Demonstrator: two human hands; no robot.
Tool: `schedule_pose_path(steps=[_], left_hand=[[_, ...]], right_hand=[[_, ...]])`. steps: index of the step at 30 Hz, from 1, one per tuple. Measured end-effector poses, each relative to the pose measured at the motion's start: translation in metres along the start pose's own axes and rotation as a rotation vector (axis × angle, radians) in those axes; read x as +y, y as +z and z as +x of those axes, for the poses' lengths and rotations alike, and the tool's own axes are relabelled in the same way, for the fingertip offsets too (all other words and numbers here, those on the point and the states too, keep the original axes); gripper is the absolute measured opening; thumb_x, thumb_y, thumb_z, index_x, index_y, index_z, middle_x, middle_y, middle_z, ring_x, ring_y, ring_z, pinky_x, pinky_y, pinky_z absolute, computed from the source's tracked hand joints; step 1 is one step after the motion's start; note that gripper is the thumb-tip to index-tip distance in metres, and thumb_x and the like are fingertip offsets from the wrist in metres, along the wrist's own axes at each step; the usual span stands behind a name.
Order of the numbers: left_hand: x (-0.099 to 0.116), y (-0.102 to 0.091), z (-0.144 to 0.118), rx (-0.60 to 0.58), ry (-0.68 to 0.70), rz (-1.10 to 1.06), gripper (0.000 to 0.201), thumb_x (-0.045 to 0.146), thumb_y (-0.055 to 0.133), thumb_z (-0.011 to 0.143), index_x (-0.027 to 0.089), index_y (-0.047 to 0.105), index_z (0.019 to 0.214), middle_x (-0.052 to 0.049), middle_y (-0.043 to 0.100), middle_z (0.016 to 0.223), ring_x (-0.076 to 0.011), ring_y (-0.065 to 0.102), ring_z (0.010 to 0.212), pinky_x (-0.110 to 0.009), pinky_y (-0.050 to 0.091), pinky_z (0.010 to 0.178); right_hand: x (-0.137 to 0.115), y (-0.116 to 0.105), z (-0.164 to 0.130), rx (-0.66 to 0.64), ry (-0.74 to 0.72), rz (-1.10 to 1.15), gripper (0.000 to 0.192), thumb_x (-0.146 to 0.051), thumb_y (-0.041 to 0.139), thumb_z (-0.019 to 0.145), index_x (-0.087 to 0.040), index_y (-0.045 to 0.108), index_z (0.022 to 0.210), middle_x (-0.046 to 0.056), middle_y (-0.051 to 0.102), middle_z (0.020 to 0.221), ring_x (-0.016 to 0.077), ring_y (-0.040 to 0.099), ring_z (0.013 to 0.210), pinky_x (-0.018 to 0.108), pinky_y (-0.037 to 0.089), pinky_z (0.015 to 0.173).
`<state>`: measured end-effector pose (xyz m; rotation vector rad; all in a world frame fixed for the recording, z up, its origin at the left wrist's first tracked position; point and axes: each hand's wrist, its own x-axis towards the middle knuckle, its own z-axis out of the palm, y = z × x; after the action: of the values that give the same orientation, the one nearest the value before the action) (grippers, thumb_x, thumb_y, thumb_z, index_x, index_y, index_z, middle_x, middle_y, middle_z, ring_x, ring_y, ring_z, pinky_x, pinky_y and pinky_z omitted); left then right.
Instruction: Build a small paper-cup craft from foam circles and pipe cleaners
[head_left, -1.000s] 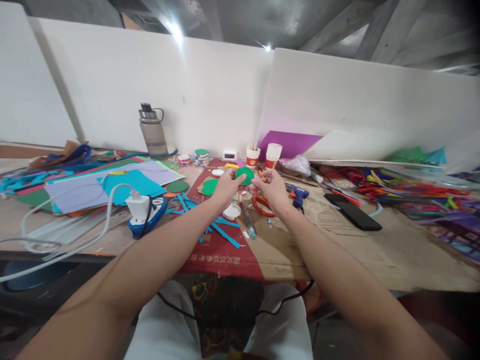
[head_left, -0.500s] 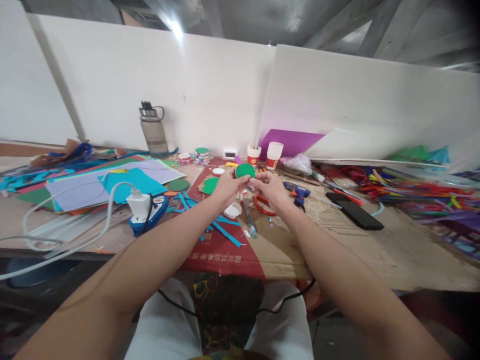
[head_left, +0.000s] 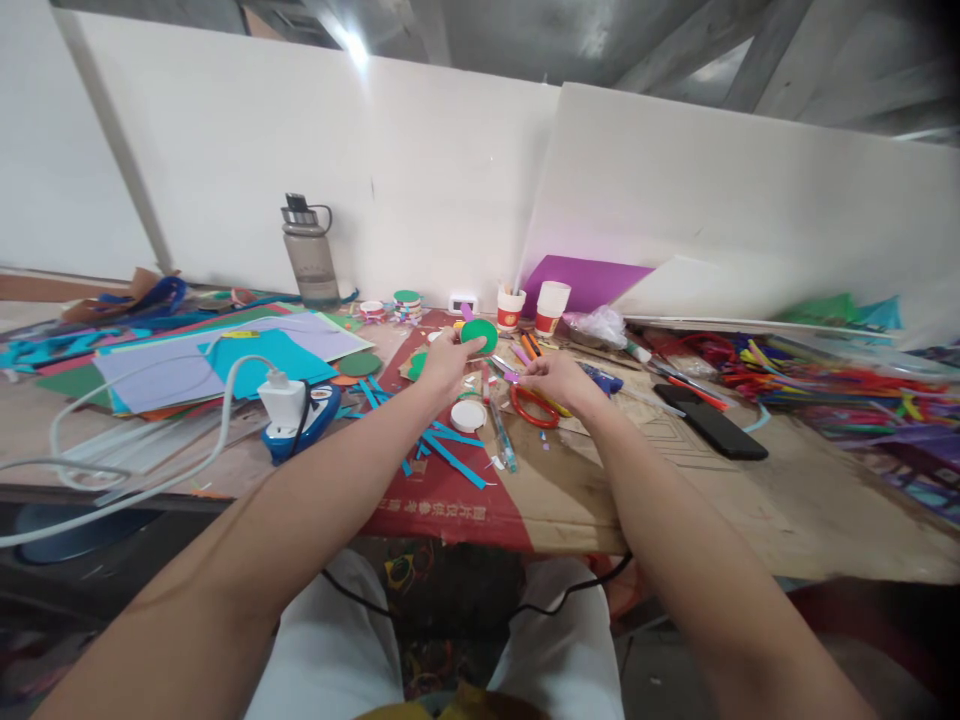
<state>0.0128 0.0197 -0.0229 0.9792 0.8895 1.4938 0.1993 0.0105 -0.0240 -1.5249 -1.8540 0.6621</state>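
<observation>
My left hand (head_left: 445, 364) is closed on the edge of a round green disc (head_left: 480, 336), held above the middle of the table. My right hand (head_left: 561, 380) is to the right of it, thumb and fingers pinched together. A small purple piece (head_left: 511, 377) shows at its fingertips; whether it is gripped or lies behind them I cannot tell. Just below this hand are scissors with orange-red handles (head_left: 534, 412). A white round lid or disc (head_left: 468, 416), a clear-barrelled pen (head_left: 504, 445) and blue paper strips (head_left: 457, 462) lie nearer to me.
A blue glue gun (head_left: 604, 378) and a black phone (head_left: 711, 422) lie to the right. Two paper cups (head_left: 552, 305) stand at the back. To the left are a water bottle (head_left: 310, 258), coloured sheets (head_left: 169, 372) and a blue power strip (head_left: 307, 425) with white cables.
My right hand has left the green disc and moved right and down toward the scissors. The disc stays in my left hand, shifted slightly left and up.
</observation>
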Motion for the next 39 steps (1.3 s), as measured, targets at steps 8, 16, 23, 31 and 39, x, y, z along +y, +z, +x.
schedule_pose_path(steps=[8, 16, 23, 31, 39], left_hand=[[-0.007, -0.001, 0.003, -0.007, 0.030, 0.074, 0.022, 0.016, 0.076, 0.063, 0.015, 0.061, 0.080, 0.001, 0.062, 0.073, -0.0081, 0.053, 0.059, -0.020, 0.030, 0.048], [-0.007, 0.002, 0.001, -0.006, -0.022, 0.105, 0.022, 0.017, 0.077, 0.063, 0.015, 0.059, 0.076, 0.000, 0.062, 0.068, -0.0095, 0.055, 0.059, -0.020, 0.034, 0.049], [-0.005, 0.002, -0.001, -0.019, -0.065, 0.023, 0.018, 0.017, 0.074, 0.066, 0.015, 0.057, 0.075, -0.001, 0.064, 0.067, -0.0096, 0.057, 0.056, -0.019, 0.037, 0.048], [0.002, 0.002, -0.003, 0.076, -0.124, -0.050, 0.007, 0.015, 0.066, 0.071, 0.015, 0.060, 0.074, -0.002, 0.065, 0.068, -0.0121, 0.060, 0.058, -0.022, 0.044, 0.049], [0.000, -0.001, 0.001, 0.055, -0.070, -0.047, 0.019, 0.020, 0.078, 0.066, 0.016, 0.063, 0.077, -0.001, 0.066, 0.072, -0.0100, 0.059, 0.059, -0.020, 0.042, 0.051]], right_hand=[[0.012, 0.010, 0.013, 0.127, 0.066, -0.175, 0.016, -0.035, 0.072, 0.071, -0.018, 0.070, 0.073, 0.000, 0.066, 0.070, 0.0140, 0.056, 0.063, 0.025, 0.039, 0.057], [0.018, 0.013, 0.020, 0.139, 0.081, -0.228, 0.015, -0.033, 0.074, 0.070, -0.019, 0.068, 0.071, 0.003, 0.069, 0.077, 0.0170, 0.060, 0.071, 0.026, 0.043, 0.064], [0.013, -0.007, 0.014, 0.214, 0.111, -0.250, 0.017, -0.033, 0.063, 0.079, -0.017, 0.069, 0.078, 0.004, 0.069, 0.077, 0.0171, 0.061, 0.071, 0.027, 0.043, 0.067], [0.023, -0.039, -0.006, 0.305, 0.222, -0.667, 0.040, -0.039, 0.059, 0.086, -0.007, 0.066, 0.109, 0.026, 0.065, 0.113, 0.0341, 0.060, 0.111, 0.040, 0.045, 0.089], [0.053, -0.042, -0.016, 0.232, 0.406, -0.542, 0.044, -0.030, 0.068, 0.073, -0.006, 0.067, 0.109, 0.027, 0.069, 0.103, 0.0352, 0.068, 0.095, 0.037, 0.049, 0.072]])
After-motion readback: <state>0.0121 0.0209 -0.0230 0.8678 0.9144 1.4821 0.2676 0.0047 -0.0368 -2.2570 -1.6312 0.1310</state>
